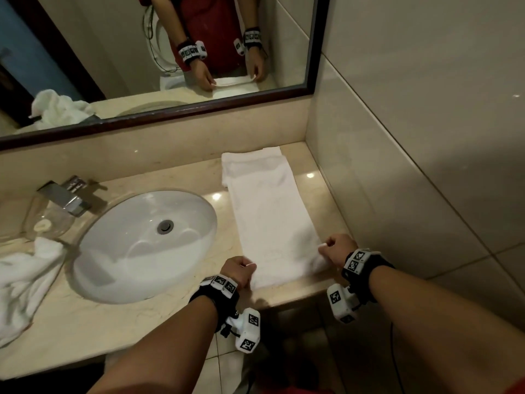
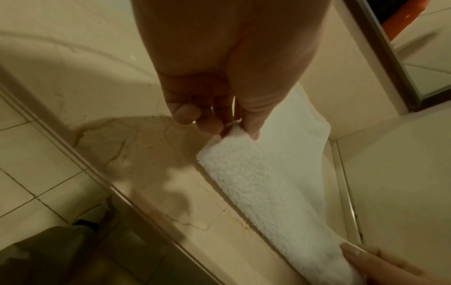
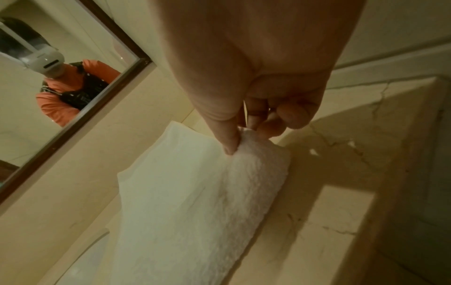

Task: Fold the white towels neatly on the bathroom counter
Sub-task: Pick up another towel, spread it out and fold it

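White towel (image 1: 272,217) lies lengthwise on the marble counter (image 1: 119,317) right of the sink (image 1: 147,245), its two near corners pinched between thumb and fingers by the left hand (image 1: 237,270) and right hand (image 1: 338,248).

A long white folded towel (image 1: 272,214) lies flat on the counter (image 1: 147,314); a crumpled towel (image 1: 25,282) sits left.

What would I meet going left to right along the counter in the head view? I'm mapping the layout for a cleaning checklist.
Crumpled towel → glass dish → faucet → sink → left hand → flat towel → right hand.
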Motion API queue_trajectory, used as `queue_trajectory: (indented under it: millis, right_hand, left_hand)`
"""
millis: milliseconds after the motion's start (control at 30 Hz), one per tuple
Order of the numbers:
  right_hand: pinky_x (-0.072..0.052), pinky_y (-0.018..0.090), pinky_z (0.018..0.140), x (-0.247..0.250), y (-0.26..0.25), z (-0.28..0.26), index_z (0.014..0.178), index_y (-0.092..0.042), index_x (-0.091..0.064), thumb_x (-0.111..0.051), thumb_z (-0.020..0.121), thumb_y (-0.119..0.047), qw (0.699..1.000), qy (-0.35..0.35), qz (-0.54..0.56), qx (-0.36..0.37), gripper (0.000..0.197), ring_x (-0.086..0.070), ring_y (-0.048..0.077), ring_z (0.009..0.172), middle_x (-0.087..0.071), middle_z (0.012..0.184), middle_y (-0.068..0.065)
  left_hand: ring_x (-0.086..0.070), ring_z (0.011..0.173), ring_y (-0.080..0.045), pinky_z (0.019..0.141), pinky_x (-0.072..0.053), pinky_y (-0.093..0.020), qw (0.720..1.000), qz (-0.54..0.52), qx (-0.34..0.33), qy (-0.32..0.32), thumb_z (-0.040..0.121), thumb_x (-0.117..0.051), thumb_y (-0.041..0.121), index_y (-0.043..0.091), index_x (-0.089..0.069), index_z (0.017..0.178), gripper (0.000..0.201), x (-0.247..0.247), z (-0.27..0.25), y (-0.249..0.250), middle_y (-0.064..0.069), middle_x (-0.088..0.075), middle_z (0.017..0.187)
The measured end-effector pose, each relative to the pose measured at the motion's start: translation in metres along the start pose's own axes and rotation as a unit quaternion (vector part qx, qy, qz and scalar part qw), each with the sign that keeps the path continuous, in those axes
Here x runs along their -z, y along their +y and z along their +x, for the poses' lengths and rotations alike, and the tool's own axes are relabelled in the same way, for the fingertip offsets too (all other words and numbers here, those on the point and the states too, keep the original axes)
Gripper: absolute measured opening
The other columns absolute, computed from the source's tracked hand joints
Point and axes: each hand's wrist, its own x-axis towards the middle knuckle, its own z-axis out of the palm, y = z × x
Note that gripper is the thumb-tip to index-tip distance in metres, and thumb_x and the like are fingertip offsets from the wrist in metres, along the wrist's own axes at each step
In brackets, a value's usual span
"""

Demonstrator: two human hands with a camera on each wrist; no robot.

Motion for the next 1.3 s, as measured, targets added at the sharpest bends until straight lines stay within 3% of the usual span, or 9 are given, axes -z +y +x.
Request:
queue_trajectory:
  millis: [100,200,300,567,633,733,900,1100,1300]
  right_hand:
    - [-0.050,0.031,0.078,-0.002,0.001,0.002,0.091,-0.017,-0.064,-0.068,0.083,-0.029,1.000,-0.010,-0.024,-0.004,0.015,-0.062,0.024,0.088,-0.067,0.094,0.006]
    - [-0.047,0.028,0.076,-0.002,0.001,0.003,0.089,-0.018,-0.061,-0.065,0.084,-0.030,0.999,-0.019,-0.050,-0.008,0.014,-0.060,0.025,0.087,-0.065,0.094,0.005]
    - [-0.046,0.028,0.071,0.000,0.002,0.001,0.080,-0.018,-0.058,-0.061,0.084,-0.028,0.997,-0.031,-0.067,-0.014,0.011,-0.061,0.026,0.083,-0.064,0.088,0.006]
    - [-0.054,0.037,0.076,0.000,0.001,0.000,0.074,-0.017,-0.056,-0.060,0.080,-0.033,0.998,-0.046,-0.038,-0.017,0.017,-0.065,0.026,0.080,-0.068,0.085,0.008]
    - [-0.054,0.036,0.074,-0.002,-0.001,-0.001,0.074,-0.018,-0.055,-0.060,0.080,-0.033,0.998,-0.047,-0.044,-0.021,0.017,-0.065,0.026,0.080,-0.068,0.085,0.007]
    - [-0.051,0.031,0.069,-0.003,-0.003,-0.002,0.077,-0.017,-0.055,-0.061,0.079,-0.030,0.997,-0.044,-0.066,-0.027,0.015,-0.063,0.024,0.079,-0.066,0.086,0.006]
    - [-0.043,0.026,0.064,-0.006,-0.002,-0.003,0.080,-0.019,-0.055,-0.062,0.079,-0.025,0.994,-0.034,-0.104,-0.016,0.010,-0.059,0.024,0.078,-0.063,0.088,0.004]
    - [-0.041,0.026,0.068,-0.007,0.002,-0.002,0.090,-0.019,-0.054,-0.060,0.083,-0.018,0.990,-0.026,-0.134,0.023,0.010,-0.056,0.023,0.081,-0.059,0.093,0.003]
    - [-0.048,0.032,0.075,-0.010,0.001,-0.007,0.100,-0.018,-0.050,-0.059,0.090,-0.020,0.953,0.004,-0.279,0.121,0.014,-0.053,0.021,0.089,-0.046,0.108,0.004]
  left_hand:
    - [-0.061,0.070,-0.025,0.073,-0.056,-0.037,1.000,0.028,-0.003,0.001,0.084,-0.070,0.023,0.022,-0.060,0.068,0.019,-0.003,0.004,0.002,-0.001,-0.063,0.066]
    - [-0.059,0.075,-0.020,0.067,-0.046,-0.026,0.998,0.061,-0.010,0.015,0.084,-0.069,0.025,0.024,-0.054,0.069,0.021,-0.003,0.004,0.007,0.004,-0.060,0.071]
    - [-0.056,0.075,-0.016,0.064,-0.038,-0.023,0.996,0.083,-0.013,0.020,0.084,-0.068,0.026,0.025,-0.052,0.068,0.022,-0.003,0.005,0.009,0.009,-0.057,0.071]
    - [-0.062,0.081,-0.019,0.072,-0.047,-0.023,0.999,0.052,-0.004,-0.010,0.081,-0.069,0.017,0.023,-0.060,0.063,0.021,-0.004,0.006,0.003,0.002,-0.069,0.078]
    - [-0.063,0.086,-0.018,0.072,-0.046,-0.022,0.998,0.062,-0.002,-0.024,0.081,-0.069,0.015,0.022,-0.060,0.064,0.020,-0.004,0.006,0.001,0.001,-0.072,0.089]
    - [-0.065,0.093,-0.018,0.072,-0.048,-0.024,0.997,0.075,-0.005,-0.026,0.081,-0.069,0.018,0.023,-0.059,0.064,0.020,-0.006,0.006,-0.001,-0.001,-0.073,0.093]
    - [-0.062,0.083,-0.018,0.065,-0.042,-0.022,0.991,0.135,-0.016,-0.023,0.084,-0.065,0.027,0.023,-0.058,0.071,0.015,-0.008,0.002,0.000,0.001,-0.069,0.088]
    - [-0.058,0.073,-0.014,0.061,-0.041,-0.021,0.983,0.181,-0.026,-0.023,0.083,-0.065,0.029,0.022,-0.060,0.076,0.011,-0.008,0.000,-0.003,0.005,-0.064,0.077]
    - [-0.057,0.070,-0.016,0.060,-0.041,-0.024,0.977,0.207,-0.041,0.020,0.082,-0.055,0.020,0.022,-0.051,0.077,0.007,-0.015,-0.011,0.003,0.003,-0.061,0.076]
